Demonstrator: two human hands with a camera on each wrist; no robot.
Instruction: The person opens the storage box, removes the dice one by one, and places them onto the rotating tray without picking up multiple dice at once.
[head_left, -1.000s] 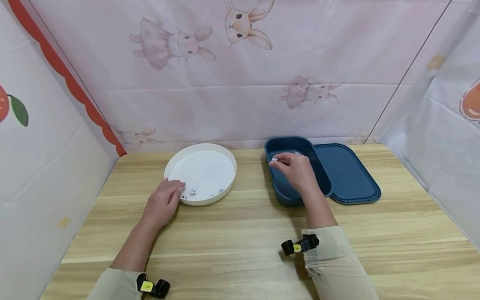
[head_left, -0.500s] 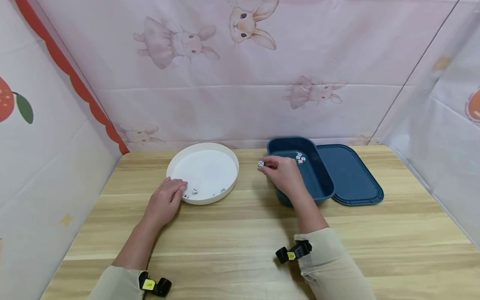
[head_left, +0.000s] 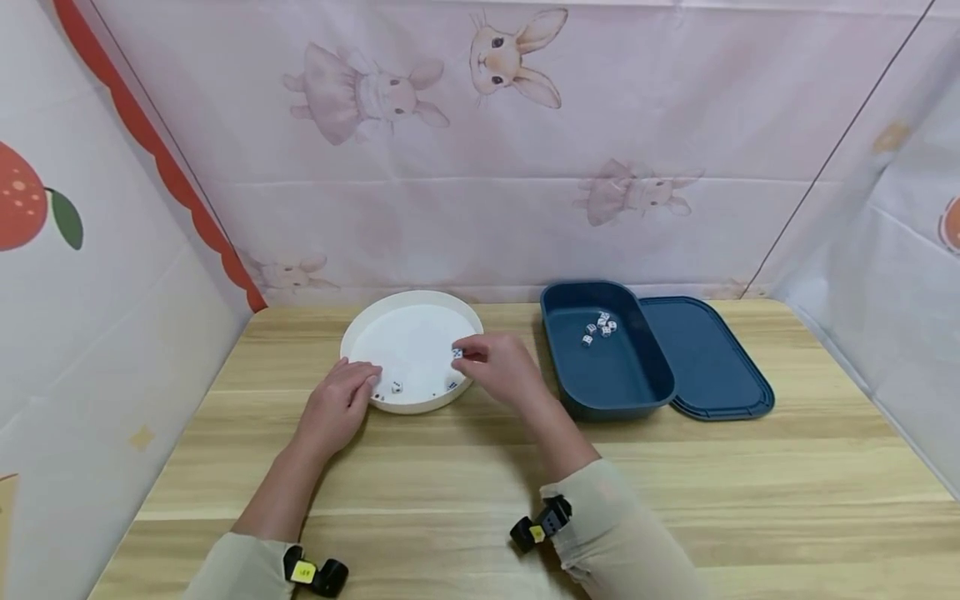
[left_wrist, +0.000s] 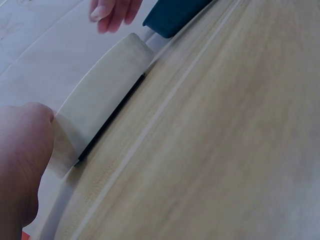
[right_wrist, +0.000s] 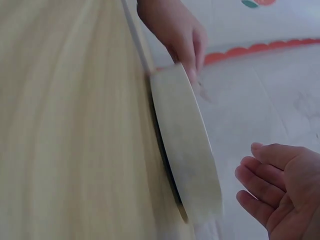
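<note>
At the right side of a round white tray on a wooden table, we see the right hand pinching a white die. The left hand rests on the tray's near left rim, though we cannot tell whether its fingers clasp it. Other dice lie inside the tray's near edge, and more sit in a dark blue box farther right, beside a lid.

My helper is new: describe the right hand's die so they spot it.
On the wooden table, find the round white tray. At its right edge, the right hand pinches the die. The other dice lie in tray or blue box.
</note>
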